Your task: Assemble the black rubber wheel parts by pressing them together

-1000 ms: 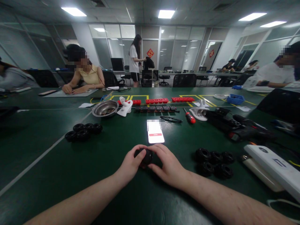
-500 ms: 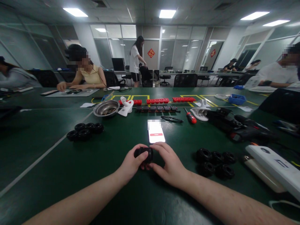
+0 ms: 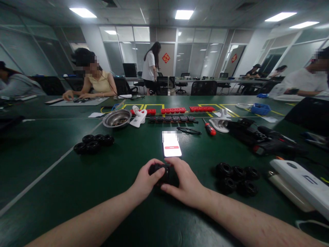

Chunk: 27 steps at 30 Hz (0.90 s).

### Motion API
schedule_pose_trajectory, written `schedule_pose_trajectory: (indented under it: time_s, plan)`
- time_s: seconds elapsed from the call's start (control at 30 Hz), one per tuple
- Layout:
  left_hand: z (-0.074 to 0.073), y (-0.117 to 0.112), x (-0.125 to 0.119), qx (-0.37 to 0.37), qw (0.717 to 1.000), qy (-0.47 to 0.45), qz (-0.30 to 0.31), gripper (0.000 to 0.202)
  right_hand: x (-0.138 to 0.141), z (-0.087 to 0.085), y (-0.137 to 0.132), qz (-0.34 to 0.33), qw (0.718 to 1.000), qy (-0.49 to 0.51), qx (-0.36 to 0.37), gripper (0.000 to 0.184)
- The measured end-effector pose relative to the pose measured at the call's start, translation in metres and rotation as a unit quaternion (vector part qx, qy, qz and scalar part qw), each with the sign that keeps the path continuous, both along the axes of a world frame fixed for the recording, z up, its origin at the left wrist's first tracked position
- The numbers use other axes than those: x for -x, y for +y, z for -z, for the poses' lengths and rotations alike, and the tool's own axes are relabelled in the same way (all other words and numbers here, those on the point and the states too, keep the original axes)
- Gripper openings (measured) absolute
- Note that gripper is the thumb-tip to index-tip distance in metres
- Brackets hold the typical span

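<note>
A chunky black tyre (image 3: 166, 174) is between my hands, just above the dark green table near its front. My left hand (image 3: 147, 176) grips it from the left, thumb across its top. From the right, my right hand (image 3: 186, 180) curves round it, forefinger at the far side and thumb at the near side. Fingers hide much of the tyre. Just beyond my hands lies a lit phone (image 3: 172, 145). Several similar tyres sit in a group to the left (image 3: 92, 145), and several more black tyres (image 3: 238, 175) lie to the right.
Farther back are a metal bowl (image 3: 117, 119) of small parts, red trays (image 3: 173, 110), a black strip of parts (image 3: 172, 119), glasses (image 3: 189, 131) and a screwdriver (image 3: 210, 128). A black power tool (image 3: 277, 140) and a white device (image 3: 303, 183) lie right. Other people sit beyond.
The tyre has shifted slightly right and turned between my hands. My right thumb has come in closer at its near side. A standing person in the background has turned.
</note>
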<state>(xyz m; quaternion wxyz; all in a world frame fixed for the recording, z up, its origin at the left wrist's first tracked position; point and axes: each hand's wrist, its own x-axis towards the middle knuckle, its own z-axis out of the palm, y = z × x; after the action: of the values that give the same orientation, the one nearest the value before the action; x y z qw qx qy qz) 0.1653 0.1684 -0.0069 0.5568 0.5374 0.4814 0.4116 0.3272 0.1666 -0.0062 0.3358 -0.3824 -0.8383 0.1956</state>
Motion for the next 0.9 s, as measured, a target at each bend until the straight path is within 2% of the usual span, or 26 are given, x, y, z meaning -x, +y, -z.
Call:
schedule_pose_trajectory:
  time_s: [0.07,0.13,0.3,0.5,0.63,0.73,0.83,0.9]
  plan:
    - [-0.0024,-0.0019,-0.0008,0.006,1.0,0.002,-0.023,0.027,-0.0001,0.0028,0.0026,0.03,0.999,0.003,0.029,0.036]
    - [-0.0026,-0.0032,-0.0008,0.013,0.999,0.005,-0.036,0.027,-0.0003,0.0048,0.006,0.032,0.998,-0.012,0.044,0.022]
    - [0.0018,-0.0036,0.0003,0.008,1.0,0.011,0.004,0.026,-0.001,0.0023,0.0074,-0.006,1.0,0.008,0.011,0.022]
    - [0.0058,-0.0058,0.0001,-0.023,0.999,-0.016,-0.015,0.028,-0.0012,0.0004,0.0044,-0.001,1.0,0.019,0.005,0.045]
    - [0.0069,-0.0074,-0.0015,-0.018,0.999,-0.029,0.017,0.036,-0.0021,0.0029,0.0062,0.014,0.999,0.002,0.034,0.023]
    - [0.0065,-0.0056,-0.0019,0.014,0.999,-0.034,0.021,0.039,-0.0021,0.0007,0.0052,-0.009,1.0,0.002,0.03,0.019]
    - [0.0052,-0.004,-0.0016,0.04,0.998,-0.045,-0.008,0.036,-0.0011,-0.0012,0.0022,-0.054,0.998,-0.002,0.019,0.039]
    - [0.004,-0.0046,-0.0014,0.039,0.998,-0.049,-0.008,0.031,-0.0006,0.0003,0.0011,-0.056,0.998,-0.017,0.022,0.054]
